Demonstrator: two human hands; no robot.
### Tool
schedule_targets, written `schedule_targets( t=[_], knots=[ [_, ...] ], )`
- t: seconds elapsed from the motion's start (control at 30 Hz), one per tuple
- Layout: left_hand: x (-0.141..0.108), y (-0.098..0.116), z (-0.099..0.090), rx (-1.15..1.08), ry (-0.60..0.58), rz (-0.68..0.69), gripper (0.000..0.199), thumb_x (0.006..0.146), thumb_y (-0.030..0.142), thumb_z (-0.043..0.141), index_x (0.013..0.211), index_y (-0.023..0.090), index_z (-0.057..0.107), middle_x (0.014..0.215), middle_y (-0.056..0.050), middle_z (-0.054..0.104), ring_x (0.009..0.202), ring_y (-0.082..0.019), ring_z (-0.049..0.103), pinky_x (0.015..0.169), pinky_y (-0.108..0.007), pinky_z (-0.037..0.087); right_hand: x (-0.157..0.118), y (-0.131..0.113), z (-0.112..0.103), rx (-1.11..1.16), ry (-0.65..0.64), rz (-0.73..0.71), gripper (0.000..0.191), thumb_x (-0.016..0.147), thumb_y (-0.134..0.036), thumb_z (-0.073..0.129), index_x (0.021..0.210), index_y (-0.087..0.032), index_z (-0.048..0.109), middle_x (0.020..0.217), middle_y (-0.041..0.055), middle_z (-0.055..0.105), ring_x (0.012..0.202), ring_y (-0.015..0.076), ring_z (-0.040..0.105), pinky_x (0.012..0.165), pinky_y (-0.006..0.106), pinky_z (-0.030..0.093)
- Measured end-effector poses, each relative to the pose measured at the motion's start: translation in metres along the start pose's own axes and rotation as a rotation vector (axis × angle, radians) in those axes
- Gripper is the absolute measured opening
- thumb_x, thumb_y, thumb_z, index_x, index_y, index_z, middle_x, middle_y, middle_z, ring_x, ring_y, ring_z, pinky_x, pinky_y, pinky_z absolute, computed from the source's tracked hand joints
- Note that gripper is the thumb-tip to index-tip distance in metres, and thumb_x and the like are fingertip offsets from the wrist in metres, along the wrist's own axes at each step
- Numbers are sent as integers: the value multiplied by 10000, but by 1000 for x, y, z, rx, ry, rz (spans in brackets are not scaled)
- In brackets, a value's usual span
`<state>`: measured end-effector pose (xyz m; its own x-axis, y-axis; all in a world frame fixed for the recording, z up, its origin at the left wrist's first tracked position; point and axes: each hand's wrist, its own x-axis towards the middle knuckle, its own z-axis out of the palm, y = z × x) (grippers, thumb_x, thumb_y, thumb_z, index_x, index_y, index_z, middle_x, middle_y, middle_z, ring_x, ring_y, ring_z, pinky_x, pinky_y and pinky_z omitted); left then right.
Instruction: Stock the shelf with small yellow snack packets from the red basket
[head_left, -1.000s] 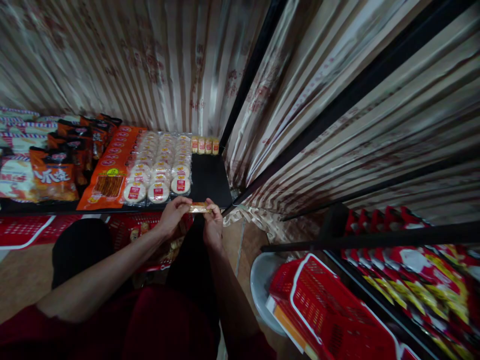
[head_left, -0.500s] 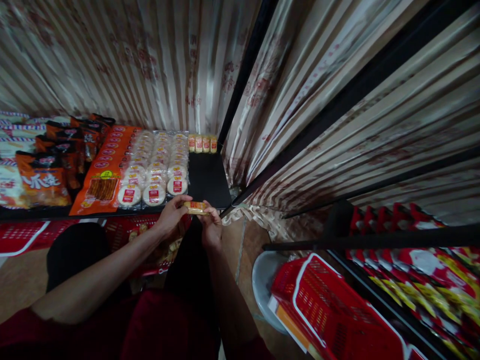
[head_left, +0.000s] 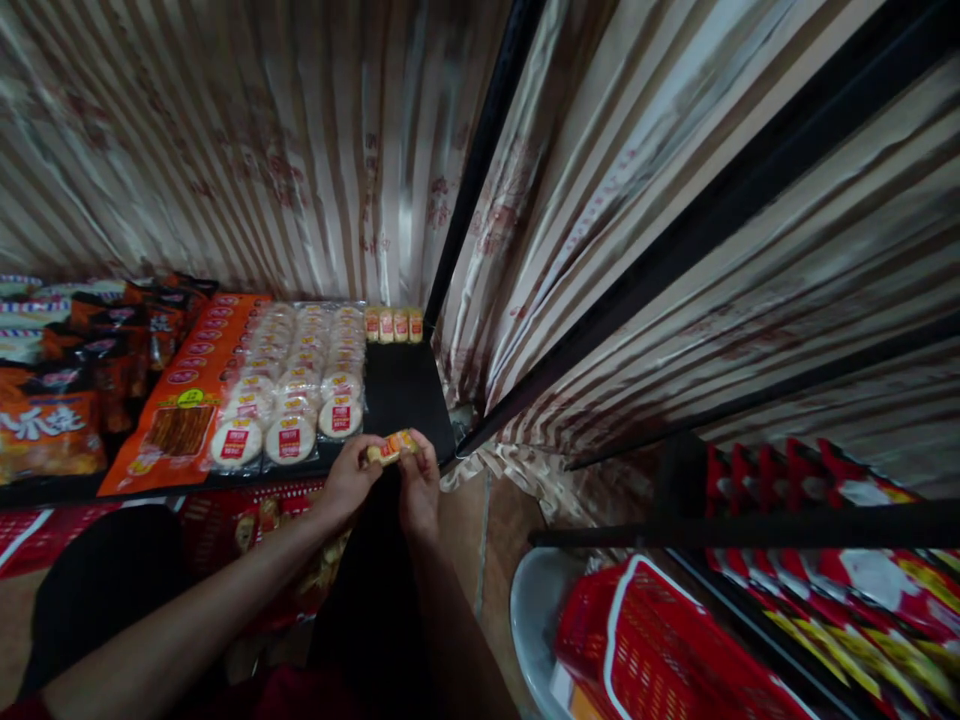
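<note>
Tipped from level since half a second ago, the small packet slants near the shelf's front edge; left hand and right hand have fingers pinched on its ends, probably keeping its label visible. Four matching packets line up at twelve o'clock.

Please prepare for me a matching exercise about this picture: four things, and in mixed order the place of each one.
Things:
1. small wrapped snack
2. four small yellow packets
3. round white snacks
4. curtain

Places:
A. directly beside the orange packaging
B. hanging behind the black shelf
C. held between the left hand and right hand
D. at the shelf's back corner

Pairs: 1-C, 2-D, 3-A, 4-B
</note>
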<state>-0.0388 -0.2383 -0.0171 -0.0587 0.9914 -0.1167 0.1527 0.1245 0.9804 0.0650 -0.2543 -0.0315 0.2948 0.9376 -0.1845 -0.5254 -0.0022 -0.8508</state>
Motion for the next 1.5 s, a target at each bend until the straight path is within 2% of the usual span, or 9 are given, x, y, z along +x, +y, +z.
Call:
schedule_targets(
  t=[0.1,0.23,0.37,0.5,0.63,0.77,1.0,1.17,1.5],
  knots=[
    [2,-8,8,41,-19,43,248,618,125,546,844,201,614,854,-9,621,795,-158,573,801,-310,458,7,-1,-1,-50,-8,2,444,717,-290,635,1138,-196,529,1017,45,652,878,158,615,808,303,483],
    [5,-10,16,89,-45,111,233,667,152,540,879,210,616,905,-30,626,865,-180,581,852,-330,442,17,-9,0,-137,-13,12,451,713,-266,629,1149,-199,534,979,35,655,832,147,615,779,282,486],
    [9,2,21,203,-64,107,230,674,137,547,874,220,625,920,-38,651,903,-200,583,901,-356,407,32,-13,0,-193,-23,-22,516,726,-233,586,1230,-221,474,971,26,645,825,134,606,747,259,489],
    [16,20,22,276,-105,45,238,666,104,537,854,224,619,887,-35,660,864,-202,593,859,-348,418,50,-8,1,-217,-41,-49,630,715,-222,600,1307,-239,386,1080,41,621,942,143,602,825,278,478],
    [27,26,25,190,-109,-15,274,663,79,512,894,207,584,895,-41,655,830,-187,609,807,-317,446,71,1,0,-245,-81,-76,548,691,-272,651,1213,-214,496,1154,63,601,1045,165,574,914,307,450],
    [38,14,31,53,-53,-72,311,698,99,516,995,186,540,979,-74,660,882,-190,626,852,-339,456,84,6,-4,-442,-80,-198,374,698,-308,641,1058,-207,623,1152,75,570,1009,171,565,896,299,466],
    [46,4,39,-97,-32,-126,377,734,61,492,1099,155,482,1077,-104,651,950,-151,635,907,-298,462,76,-4,-1,-1110,15,-361,390,829,-323,472,1161,-156,591,951,94,595,806,176,562,796,318,470],
    [44,7,33,-45,-56,-55,247,794,188,467,1025,166,550,1053,-84,661,977,-166,624,914,-306,454,66,-4,1,-1208,21,-424,372,837,-252,447,1171,-123,549,1009,107,625,826,191,566,839,333,437],
    [42,21,30,112,6,-35,276,820,239,402,989,135,593,1016,-103,659,945,-169,608,878,-283,447,57,9,9,-1288,70,-505,389,800,-218,443,1154,-87,540,1054,160,587,1001,262,513,892,374,408]
  ],
)
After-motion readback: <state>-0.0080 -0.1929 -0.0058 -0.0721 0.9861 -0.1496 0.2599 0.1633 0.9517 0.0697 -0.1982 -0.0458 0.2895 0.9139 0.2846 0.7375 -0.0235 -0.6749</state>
